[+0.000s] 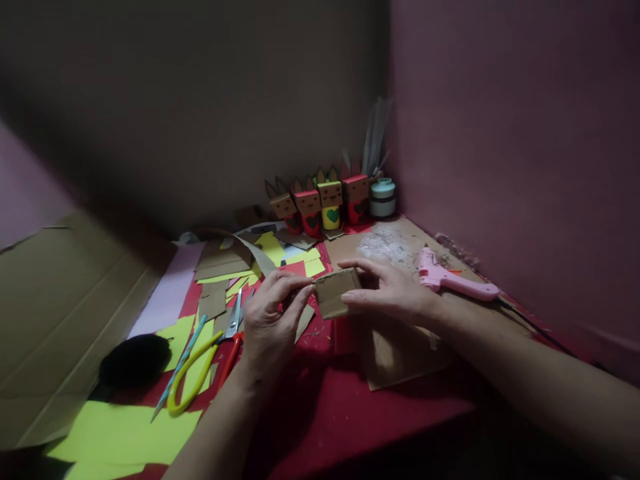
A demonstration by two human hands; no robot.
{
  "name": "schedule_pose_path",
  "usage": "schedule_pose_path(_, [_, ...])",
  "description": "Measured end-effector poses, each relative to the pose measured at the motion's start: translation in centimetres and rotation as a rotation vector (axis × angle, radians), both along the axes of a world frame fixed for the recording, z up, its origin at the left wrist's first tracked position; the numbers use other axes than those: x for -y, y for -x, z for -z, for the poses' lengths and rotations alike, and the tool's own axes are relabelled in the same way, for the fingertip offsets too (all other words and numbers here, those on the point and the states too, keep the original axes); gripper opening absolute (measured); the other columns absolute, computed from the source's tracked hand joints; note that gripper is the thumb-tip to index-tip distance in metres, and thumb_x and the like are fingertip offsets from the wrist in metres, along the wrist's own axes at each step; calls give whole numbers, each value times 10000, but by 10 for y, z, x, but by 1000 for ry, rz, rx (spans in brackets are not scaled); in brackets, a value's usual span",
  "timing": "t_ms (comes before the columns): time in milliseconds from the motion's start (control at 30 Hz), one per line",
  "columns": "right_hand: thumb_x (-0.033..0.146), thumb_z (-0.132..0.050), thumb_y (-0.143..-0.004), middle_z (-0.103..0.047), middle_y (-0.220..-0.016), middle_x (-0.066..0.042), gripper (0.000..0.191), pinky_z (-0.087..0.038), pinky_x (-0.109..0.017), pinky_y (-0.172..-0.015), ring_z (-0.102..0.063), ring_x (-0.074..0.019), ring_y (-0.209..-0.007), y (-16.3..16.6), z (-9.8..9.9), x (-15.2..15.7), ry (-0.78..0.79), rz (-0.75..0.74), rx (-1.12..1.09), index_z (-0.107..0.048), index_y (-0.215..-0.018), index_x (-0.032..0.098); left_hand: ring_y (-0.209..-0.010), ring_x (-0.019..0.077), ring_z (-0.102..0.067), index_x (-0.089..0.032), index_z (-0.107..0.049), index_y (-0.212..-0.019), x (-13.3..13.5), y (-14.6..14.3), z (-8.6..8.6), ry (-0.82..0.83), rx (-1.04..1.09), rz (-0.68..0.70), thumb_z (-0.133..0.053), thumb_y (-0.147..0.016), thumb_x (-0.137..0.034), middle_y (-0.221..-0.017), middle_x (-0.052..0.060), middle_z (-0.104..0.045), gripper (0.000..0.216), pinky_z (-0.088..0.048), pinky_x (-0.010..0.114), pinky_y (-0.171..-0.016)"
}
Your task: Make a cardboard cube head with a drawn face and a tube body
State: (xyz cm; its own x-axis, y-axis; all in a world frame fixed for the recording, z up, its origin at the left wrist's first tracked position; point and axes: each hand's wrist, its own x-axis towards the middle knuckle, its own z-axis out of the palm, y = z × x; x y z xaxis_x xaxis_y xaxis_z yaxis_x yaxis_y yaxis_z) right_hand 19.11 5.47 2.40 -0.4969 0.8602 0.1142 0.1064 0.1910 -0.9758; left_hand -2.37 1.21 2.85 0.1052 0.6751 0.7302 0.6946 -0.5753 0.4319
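Observation:
A small brown cardboard box (333,297) is held between my two hands above the red table. My right hand (383,287) grips it from the right, thumb across the near face and fingers along the top edge. With thumb and forefinger pinched, my left hand (275,310) touches the box's upper left corner; whether a small piece sits in that pinch cannot be made out. Under the right forearm lies a flat cardboard sheet (400,357). Scissors with yellow and red handles (193,380) lie left of my left hand, beside a light blue pencil (180,367).
A pink glue gun (453,280) with a black cord rests on cardboard at the right. Several rabbit-eared cardboard figures (331,197) and a pale blue jar (383,198) stand by the wall. Yellow paper (130,427) and a black round object (135,361) lie left. A cardboard panel (65,320) leans there.

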Motion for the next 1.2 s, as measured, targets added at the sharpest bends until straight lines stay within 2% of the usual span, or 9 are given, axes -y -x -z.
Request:
schedule_pose_path(167, [380, -779, -766, -731, -1114, -70, 490, -564, -385, -878, -680, -269, -1032, 0, -2, 3, -106, -9, 65, -657, -1215, 228, -691, 145, -610, -184, -649, -856, 0, 1, 3, -171, -325, -67, -571, -959, -147, -794, 32, -656, 134, -478, 252, -655])
schedule_pose_path(333, [399, -765, -804, -740, -1103, -57, 454, -580, -347, -830, -692, -248, -993, 0, 0, 4, -88, -30, 86, -677, -1225, 255, -705, 197, -591, -166, -663, -875, 2, -2, 4, -301, -631, -177, -443, -984, -107, -825, 92, -685, 252, -406, 289, -573])
schedule_pose_path(433, [402, -758, -810, -741, -1030, -66, 474, -582, -286, -638, -693, -196, -789, 1, -1, 6, -27, -38, 87, -676, -1250, 246, -683, 219, -558, -132, -680, -891, 5, -5, 2, -359, -756, -219, -432, -968, -71, -806, 116, -673, 266, -363, 313, -541])
schedule_pose_path(533, [401, -741, -821, -729, -946, -59, 463, -523, -230, -481, -613, -122, -579, 2, -3, 8, 56, -74, 73, -677, -1249, 235, -694, 236, -548, -117, -682, -869, 9, -8, 0, -399, -827, -244, -452, -953, -56, -787, 124, -659, 253, -378, 325, -560])
schedule_pose_path(733, [421, -745, -795, -732, -907, -51, 445, -483, -238, -454, -598, -125, -550, 4, -5, 12, 52, 12, 187, -702, -1179, 201, -675, 227, -542, -156, -649, -786, 12, -13, 3, -448, -875, -264, -461, -957, -73, -736, 97, -622, 267, -387, 321, -570])
schedule_pose_path(967, [361, -751, -770, -761, -954, -58, 383, -549, -313, -699, -691, -222, -821, 4, -6, 15, -178, 89, 243, -737, -1125, 219, -656, 213, -555, -173, -620, -798, 13, -11, 7, -433, -814, -247, -521, -940, -87, -723, 75, -629, 193, -388, 314, -561])
schedule_pose_path(1133, [352, -761, -764, -768, -995, -46, 369, -559, -327, -755, -703, -234, -877, 3, -6, 16, -184, 79, 221, -737, -1117, 246, -696, 209, -604, -156, -603, -922, 14, -11, 12, -436, -674, -195, -570, -929, -105, -811, 94, -657, 62, -430, 300, -582])
schedule_pose_path(1200, [366, -760, -773, -765, -1028, -37, 388, -563, -334, -792, -703, -236, -915, 3, -5, 15, -184, 52, 206, -727, -1146, 267, -719, 204, -614, -171, -597, -988, 15, -11, 14, -436, -637, -135, -599, -918, -117, -864, 86, -669, 88, -452, 296, -610])
